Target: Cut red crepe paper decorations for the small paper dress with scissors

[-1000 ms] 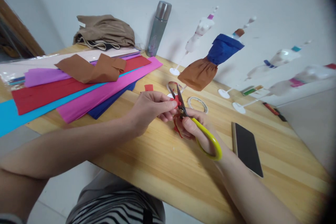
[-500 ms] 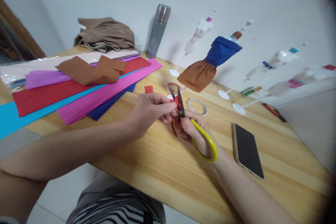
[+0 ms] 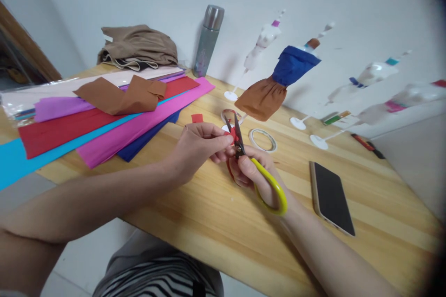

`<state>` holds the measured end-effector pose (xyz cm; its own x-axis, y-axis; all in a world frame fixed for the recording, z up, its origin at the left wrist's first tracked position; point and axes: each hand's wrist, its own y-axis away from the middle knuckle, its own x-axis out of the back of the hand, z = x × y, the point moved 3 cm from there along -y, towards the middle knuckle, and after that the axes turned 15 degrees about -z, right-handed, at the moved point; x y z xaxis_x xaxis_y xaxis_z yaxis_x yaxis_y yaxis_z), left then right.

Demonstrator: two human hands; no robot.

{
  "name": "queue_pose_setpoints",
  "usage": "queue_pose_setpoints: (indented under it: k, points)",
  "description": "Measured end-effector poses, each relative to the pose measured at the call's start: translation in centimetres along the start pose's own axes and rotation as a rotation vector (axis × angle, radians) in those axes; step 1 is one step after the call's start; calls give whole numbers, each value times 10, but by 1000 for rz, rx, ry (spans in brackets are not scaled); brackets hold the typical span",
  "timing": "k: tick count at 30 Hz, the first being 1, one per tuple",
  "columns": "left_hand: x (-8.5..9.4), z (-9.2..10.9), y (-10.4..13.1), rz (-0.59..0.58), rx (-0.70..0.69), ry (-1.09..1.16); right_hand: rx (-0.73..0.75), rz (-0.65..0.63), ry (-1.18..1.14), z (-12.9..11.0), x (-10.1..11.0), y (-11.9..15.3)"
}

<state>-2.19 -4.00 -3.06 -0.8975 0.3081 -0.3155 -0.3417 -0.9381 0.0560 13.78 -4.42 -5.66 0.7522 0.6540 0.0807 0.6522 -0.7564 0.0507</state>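
Observation:
Between its thumb and fingers, my left hand (image 3: 204,144) pinches a small red piece (image 3: 232,135). My right hand (image 3: 256,171) is closed round the yellow-handled scissors (image 3: 271,190), whose dark blades are parted and point up and away from me. The red piece lies at the blades, close to the pivot. Both hands are close together above the wooden table (image 3: 209,222). Another small red scrap (image 3: 197,118) lies on the table just beyond my left hand. Behind the blades is a roll of tape (image 3: 263,141), with a second ring partly hidden by them.
Coloured strips (image 3: 146,127) and a brown piece (image 3: 120,100) lie at the left, with folded brown cloth (image 3: 139,46) behind. A bottle (image 3: 208,41) stands near the wall. Mannequins, one in a blue and brown dress (image 3: 294,67), stand back right. A phone (image 3: 332,197) lies right.
The view has shifted slightly. Both hands keep nearly the same pose, with the scissors still parted around the red piece.

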Motion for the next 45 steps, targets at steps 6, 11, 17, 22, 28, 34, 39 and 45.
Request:
queue_pose_setpoints:
  k: [6, 11, 17, 22, 28, 34, 39, 45]
  points:
    - [0, 0, 1, 25, -32, -50, 43, -4, -17, 4, -1, -1]
    - [1, -1, 0, 38, -36, -62, 72, -20, -16, 2, -4, -1]
    - [2, -3, -2, 28, -56, -80, 54, 6, 6, 1, -3, -1]
    - [1, -1, -1, 9, -66, -55, 84, -13, -24, 4, -2, -2]
    - [-1, 0, 0, 43, -1, -60, 84, -70, -41, 6, -4, -1]
    - [-2, 0, 0, 85, 17, -94, 58, -30, -65, 14, -2, -1]
    - [-2, 1, 2, 93, -3, -127, 48, -6, -87, 17, -1, 0]
    - [2, -2, 3, 54, -66, -160, 29, 2, -84, 17, -1, 0]
